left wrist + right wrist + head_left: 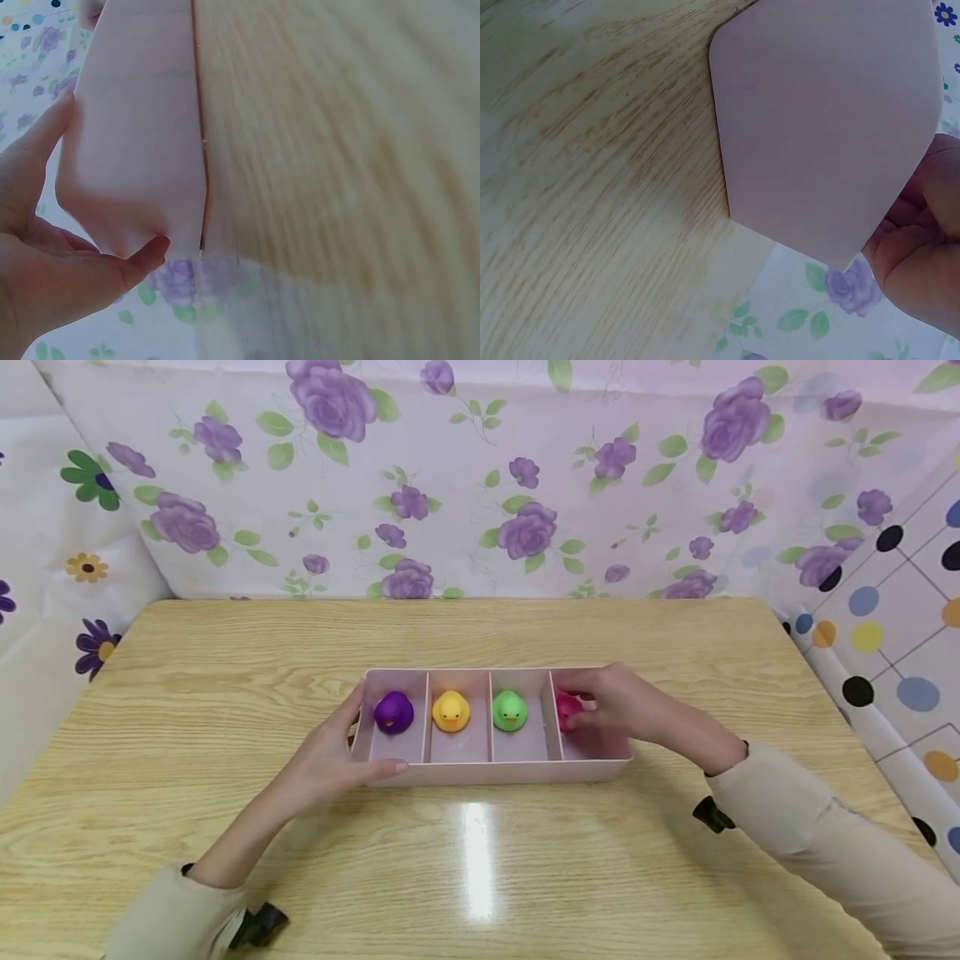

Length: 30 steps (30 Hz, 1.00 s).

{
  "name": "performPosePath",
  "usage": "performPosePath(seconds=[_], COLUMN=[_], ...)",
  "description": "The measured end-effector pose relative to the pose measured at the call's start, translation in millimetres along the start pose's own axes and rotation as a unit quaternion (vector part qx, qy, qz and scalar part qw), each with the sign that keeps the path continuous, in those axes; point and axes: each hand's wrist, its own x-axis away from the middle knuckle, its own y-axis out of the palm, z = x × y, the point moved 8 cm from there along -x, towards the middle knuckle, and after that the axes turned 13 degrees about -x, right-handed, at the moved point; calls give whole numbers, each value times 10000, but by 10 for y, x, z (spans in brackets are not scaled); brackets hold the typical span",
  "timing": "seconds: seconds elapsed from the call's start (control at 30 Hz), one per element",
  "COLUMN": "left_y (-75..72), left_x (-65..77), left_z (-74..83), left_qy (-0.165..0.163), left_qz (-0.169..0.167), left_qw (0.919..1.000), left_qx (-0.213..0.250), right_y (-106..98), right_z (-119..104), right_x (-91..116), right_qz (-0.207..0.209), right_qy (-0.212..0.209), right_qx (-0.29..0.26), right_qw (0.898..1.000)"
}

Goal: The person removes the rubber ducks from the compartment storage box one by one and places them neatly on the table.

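Fingers (581, 679) of the right hand (628, 706) curl around a pink toy (567, 710) in the rightmost compartment (606, 745) of a long, pale pink box (495, 773), hiding much of it, so its full shape cannot be told. At the other end the left hand (326, 768) grips the box, its thumb along the front wall and its other fingers at the left edge. To handle the toy well here, I would hold it lightly, keep the wrist clear of the right-hand rim, and avoid pressing sideways on the divider (557, 727) just beside it; firm hold from the left hand should stop the box sliding. Three dividers split the box into four compartments in a row, each with one toy: from the left, a purple duck (395, 712), a yellow duck (452, 713), a green duck (510, 712), then the pink toy. All three ducks sit upright, the yellow and green ones facing the person. Beneath the box is a wood-grain desk (300, 643), with a floral cloth (487, 452) behind.
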Motion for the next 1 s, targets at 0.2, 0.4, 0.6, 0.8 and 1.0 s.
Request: performPosePath(seconds=[0.2, 0.4, 0.6, 0.8, 1.0], left_y=[29, 44, 68, 74, 77], left_x=[-7, -7, -13, -27, -31], left_z=[1, -4, -9, -23, -28], left_qy=[69, 58, 26, -15, -3], left_qz=[-261, -380, -454, -464, -466], left_qw=[9992, 9981, 9976, 9973, 9971], left_qx=[293, 482, 531, 576, 609], right_y=[41, 72, 89, 101, 89], right_z=[-30, -70, -64, -82, -66], right_x=[-21, -45, -37, -40, -29], right_qz=[-43, -49, -26, -15, 40], right_qy=[-209, -423, -496, -679, -563], right_qx=[42, 208, 313, 319, 153], right_qw=[9998, 9989, 9983, 9972, 9983])
